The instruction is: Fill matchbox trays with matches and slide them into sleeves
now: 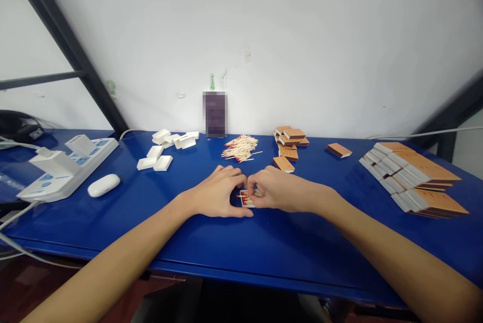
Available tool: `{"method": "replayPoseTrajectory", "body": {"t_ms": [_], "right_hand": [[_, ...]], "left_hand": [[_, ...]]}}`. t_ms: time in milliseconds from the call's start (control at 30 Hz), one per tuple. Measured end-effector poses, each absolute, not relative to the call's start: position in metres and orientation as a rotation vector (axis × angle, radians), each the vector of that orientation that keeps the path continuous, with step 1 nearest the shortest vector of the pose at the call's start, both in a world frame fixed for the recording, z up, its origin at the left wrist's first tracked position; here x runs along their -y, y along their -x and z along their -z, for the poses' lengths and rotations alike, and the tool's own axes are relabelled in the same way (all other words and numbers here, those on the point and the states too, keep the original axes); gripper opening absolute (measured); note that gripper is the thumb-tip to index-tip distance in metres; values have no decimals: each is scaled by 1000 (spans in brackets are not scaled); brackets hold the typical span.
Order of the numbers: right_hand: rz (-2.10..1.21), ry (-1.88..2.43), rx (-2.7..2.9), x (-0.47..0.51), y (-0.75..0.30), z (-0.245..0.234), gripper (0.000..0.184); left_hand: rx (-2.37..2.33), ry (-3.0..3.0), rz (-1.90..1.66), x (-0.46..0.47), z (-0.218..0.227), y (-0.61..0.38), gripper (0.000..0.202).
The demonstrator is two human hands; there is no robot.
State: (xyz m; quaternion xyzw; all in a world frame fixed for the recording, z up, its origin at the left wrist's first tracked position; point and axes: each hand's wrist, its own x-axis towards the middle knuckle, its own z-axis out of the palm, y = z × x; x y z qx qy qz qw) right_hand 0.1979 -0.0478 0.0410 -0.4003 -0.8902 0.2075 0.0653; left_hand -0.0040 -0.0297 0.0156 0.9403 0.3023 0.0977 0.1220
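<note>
Tray (248,206): between the table's (211,245) front and back edges, mid-length, matches (247,200) inside.
Left hand (219,190): grip spread around its left end.
Right hand (281,189): over it; cannot tell whether grip holds anything.

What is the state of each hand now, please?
Left hand: open, curved around the tray.
Right hand: curled over the matches inside; whether it grips any cannot be told.

A bare left forearm (124,262) and right forearm (381,252) are tapering to a bare left hand (217,191) and right hand (281,189); dark clothing (226,305) is perhaps showing in near shadow.
</note>
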Motion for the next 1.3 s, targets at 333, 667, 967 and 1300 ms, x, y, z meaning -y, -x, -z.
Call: {"method": "replayPoseTrajectory", "body": {"t_ms": [333,667,967,1300], "right_hand": [[-600,1275,2535,51,-228,-42,18],[-998,1196,2530,46,-223,-29,23],[-1052,1224,2504,49,-223,-32,27],[-1099,1187,2528,45,-226,-32,25]], "left_hand": [[-858,-2499,-291,9,-22,32,34],[-822,-2495,-275,7,-16,25,34],[-794,-2466,-217,10,-23,24,39],[-845,-2506,-244,11,-16,14,35]]}}
